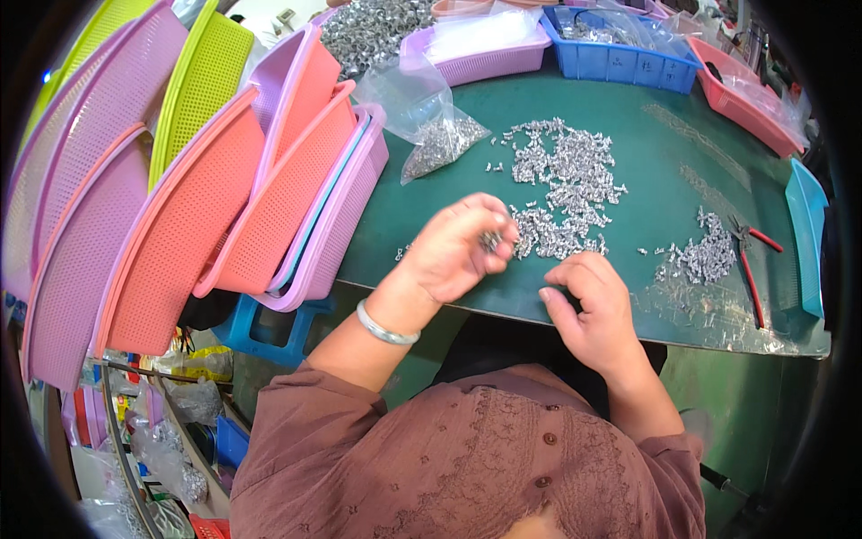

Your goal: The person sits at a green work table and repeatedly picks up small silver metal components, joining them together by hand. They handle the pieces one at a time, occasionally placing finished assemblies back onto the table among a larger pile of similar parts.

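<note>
My left hand [462, 247], with a pale bangle [388, 327] on its wrist, is curled around several small silvery metal parts [490, 241] that show between its fingers. It hovers at the left edge of a large spread of small metal parts [575, 171] on the green tabletop [431, 216]. Just below that spread is my right hand [585, 301], near the table's front edge. Its fingers are bent inward with the thumb close to them; whether anything sits in them is hidden. A smaller heap of the metal parts [705, 254] lies farther right.
Red-handled pliers [751, 269] lie beside the right heap. A clear bag of metal parts [442, 144] rests left of the spread. Stacked plastic baskets [180, 242] crowd the left side. A blue basket [626, 63] and a pink one [745, 103] line the far edge; a turquoise tray [808, 238] stands at right.
</note>
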{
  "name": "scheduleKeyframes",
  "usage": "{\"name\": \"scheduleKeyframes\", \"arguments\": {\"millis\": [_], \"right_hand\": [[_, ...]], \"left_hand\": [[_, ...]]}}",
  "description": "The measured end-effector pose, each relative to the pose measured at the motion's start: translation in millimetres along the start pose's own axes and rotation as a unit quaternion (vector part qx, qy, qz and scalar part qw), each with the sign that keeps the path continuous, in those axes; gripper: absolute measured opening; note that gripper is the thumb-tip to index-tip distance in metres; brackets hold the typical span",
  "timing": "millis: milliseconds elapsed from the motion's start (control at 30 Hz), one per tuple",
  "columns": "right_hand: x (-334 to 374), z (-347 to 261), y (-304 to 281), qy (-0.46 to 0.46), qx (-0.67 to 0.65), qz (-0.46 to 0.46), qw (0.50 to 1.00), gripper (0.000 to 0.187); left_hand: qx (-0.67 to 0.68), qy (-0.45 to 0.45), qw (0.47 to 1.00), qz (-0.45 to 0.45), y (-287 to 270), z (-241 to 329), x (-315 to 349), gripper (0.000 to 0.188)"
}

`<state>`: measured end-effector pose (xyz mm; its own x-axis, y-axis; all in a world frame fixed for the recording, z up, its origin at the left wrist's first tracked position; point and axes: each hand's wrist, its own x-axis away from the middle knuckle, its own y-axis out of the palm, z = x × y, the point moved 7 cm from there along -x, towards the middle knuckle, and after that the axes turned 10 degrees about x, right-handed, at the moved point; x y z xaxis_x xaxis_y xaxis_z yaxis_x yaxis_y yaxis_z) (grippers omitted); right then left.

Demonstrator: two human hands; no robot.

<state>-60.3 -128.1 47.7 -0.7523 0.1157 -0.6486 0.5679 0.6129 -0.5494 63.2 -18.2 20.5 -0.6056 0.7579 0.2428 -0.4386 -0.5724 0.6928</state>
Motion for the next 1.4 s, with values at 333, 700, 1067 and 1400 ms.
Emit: {"name": "scheduleKeyframes", "arguments": {"millis": [333, 700, 1067, 1400], "right_hand": [[4.4, 3.2, -4.1, -0.009, -0.031, -0.009, 0.999, 0.016], [6.8, 4.7, -4.5, -0.021, -0.039, -0.008, 0.999, 0.015], [6.9, 6.0, -4.9, -0.01, -0.046, -0.016, 0.999, 0.014], [5.9, 8.6, -4.1, 0.009, -0.077, -0.013, 0.997, 0.01]], "left_hand": [[0.162, 0.105, 0.98, 0.042, 20.9, 113.5, -49.0, 0.008], [-0.292, 0.241, 0.863, 0.334, -4.9, 263.0, -96.1, 0.003], [-0.662, 0.041, 0.679, 0.314, 3.7, 246.3, -98.9, 0.007], [-0.749, 0.383, 0.527, 0.12, 78.0, 199.3, -73.9, 0.026]]}}
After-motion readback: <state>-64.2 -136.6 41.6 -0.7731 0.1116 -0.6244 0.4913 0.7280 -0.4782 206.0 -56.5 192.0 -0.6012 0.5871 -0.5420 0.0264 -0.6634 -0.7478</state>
